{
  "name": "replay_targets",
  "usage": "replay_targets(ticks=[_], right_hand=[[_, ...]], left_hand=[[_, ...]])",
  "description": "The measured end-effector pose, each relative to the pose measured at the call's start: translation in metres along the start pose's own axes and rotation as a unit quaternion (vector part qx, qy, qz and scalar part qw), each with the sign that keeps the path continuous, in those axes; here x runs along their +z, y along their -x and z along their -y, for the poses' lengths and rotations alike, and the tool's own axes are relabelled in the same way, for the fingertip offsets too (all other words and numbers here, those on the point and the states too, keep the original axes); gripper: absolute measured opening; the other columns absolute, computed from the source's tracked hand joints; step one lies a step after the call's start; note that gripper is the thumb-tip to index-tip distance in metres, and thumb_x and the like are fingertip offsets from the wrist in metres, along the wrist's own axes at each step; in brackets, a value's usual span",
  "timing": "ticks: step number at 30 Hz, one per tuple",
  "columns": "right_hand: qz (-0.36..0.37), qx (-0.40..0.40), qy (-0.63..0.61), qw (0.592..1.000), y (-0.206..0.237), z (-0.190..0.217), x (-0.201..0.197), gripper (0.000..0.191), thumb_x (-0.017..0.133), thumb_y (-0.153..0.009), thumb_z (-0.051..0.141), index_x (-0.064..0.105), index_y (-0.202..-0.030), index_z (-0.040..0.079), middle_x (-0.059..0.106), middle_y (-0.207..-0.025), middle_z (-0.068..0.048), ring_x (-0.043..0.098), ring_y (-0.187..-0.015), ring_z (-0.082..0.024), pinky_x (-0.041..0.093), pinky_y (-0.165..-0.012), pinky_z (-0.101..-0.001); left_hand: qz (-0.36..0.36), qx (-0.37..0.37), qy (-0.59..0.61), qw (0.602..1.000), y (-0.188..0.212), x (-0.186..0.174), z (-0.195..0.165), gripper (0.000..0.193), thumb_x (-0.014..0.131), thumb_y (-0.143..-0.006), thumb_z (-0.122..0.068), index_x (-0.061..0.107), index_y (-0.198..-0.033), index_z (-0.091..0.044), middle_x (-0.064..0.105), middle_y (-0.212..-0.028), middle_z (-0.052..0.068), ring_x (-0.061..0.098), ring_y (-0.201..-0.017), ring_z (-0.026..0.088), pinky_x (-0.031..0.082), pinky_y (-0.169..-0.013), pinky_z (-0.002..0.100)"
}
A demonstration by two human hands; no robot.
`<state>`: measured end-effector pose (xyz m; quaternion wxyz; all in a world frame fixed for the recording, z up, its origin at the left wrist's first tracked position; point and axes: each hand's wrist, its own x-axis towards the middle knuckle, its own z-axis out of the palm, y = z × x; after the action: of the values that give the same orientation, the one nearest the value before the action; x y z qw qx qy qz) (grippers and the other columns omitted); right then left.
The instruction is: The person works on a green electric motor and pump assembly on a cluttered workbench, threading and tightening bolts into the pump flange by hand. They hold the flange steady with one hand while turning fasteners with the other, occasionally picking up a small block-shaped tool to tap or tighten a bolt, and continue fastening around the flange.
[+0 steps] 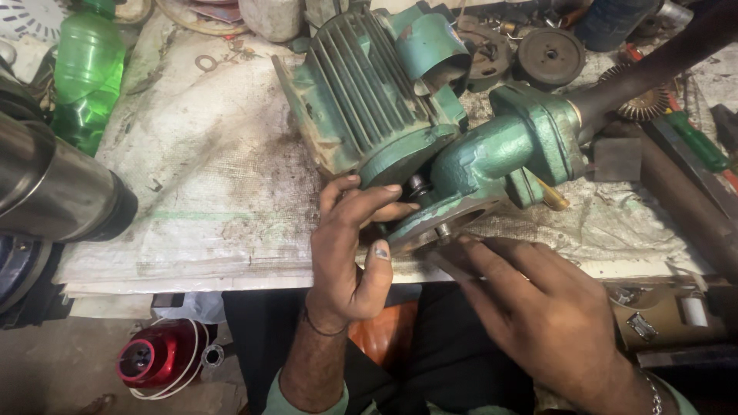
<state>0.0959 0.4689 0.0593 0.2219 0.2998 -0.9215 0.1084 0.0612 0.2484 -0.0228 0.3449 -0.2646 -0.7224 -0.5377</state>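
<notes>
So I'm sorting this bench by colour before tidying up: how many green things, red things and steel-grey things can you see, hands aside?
Green: 3, the finned motor, the pump housing that the left hand and right hand touch, and the plastic bottle.
Red: 1, the round part on the floor.
Steel-grey: 1, the cylinder.
Total: 5.

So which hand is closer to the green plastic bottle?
The left hand. It rests on the green pump in the middle of the bench, with the green plastic bottle far off to its left. The right hand is farther away, on the pump's other side.
</notes>
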Motion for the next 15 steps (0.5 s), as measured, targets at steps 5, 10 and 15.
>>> replay_targets(ticks=[5, 10, 15], right_hand=[[-0.029, -0.006, 0.022, 0.999, 0.001, -0.004, 0.006, 0.041, 0.081, -0.078, 0.015, 0.074, -0.118, 0.012, 0.073, -0.106, -0.01, 0.07, -0.085, -0.027, 0.056, -0.07, -0.039], [0.014, -0.012, -0.003, 1.0, -0.003, -0.006, 0.02, 0.046, 0.082, -0.076, 0.016, 0.075, -0.12, 0.011, 0.069, -0.094, -0.009, 0.068, -0.079, -0.027, 0.056, -0.067, -0.0388], [0.015, 0.022, 0.003, 1.0, -0.001, -0.006, 0.016, 0.044, 0.082, -0.075, 0.014, 0.076, -0.118, 0.014, 0.066, -0.085, -0.006, 0.065, -0.072, -0.026, 0.054, -0.061, -0.0397]], left_hand=[[0.0, -0.002, 0.006, 1.0, 0.0, -0.001, 0.0, 0.042, 0.05, -0.102, -0.016, 0.051, -0.143, -0.007, 0.078, -0.114, 0.008, 0.071, -0.109, 0.019, 0.034, -0.124, 0.047], [0.002, 0.005, 0.004, 1.0, 0.0, -0.002, 0.001, 0.042, 0.051, -0.102, -0.014, 0.05, -0.144, -0.007, 0.077, -0.115, 0.008, 0.072, -0.11, 0.02, 0.033, -0.124, 0.046], [0.002, 0.004, 0.004, 1.0, 0.0, -0.003, 0.0, 0.044, 0.051, -0.1, -0.013, 0.05, -0.143, -0.006, 0.077, -0.116, 0.01, 0.071, -0.109, 0.021, 0.033, -0.125, 0.046]])
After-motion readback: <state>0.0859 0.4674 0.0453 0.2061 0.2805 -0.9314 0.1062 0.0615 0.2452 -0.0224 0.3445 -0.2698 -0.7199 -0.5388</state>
